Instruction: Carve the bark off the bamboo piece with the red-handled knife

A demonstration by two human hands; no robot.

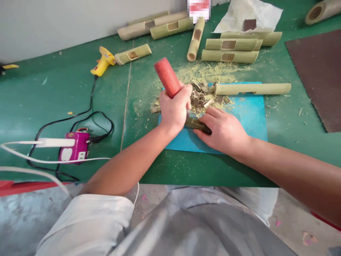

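Observation:
My left hand (174, 110) is wrapped round the thick red handle (167, 76) of a tool, which tilts up and to the left. The tool's working end is mostly hidden below my fist, beside a dark green bamboo piece (194, 123). My right hand (223, 131) grips that piece at its right end, holding it down on the blue mat (247, 117). Cut bamboo chips (197, 97) are heaped just behind my hands. A long pale bamboo tube (255, 89) with notches in its lower side lies across the mat's back edge.
Several bamboo tubes with cut windows (230, 57) lie at the back. White paper (239, 16) covers some. To the left are a yellow glue gun (103, 62), a purple power adapter (77, 145) and loose cables. A brown sheet (319, 74) lies right.

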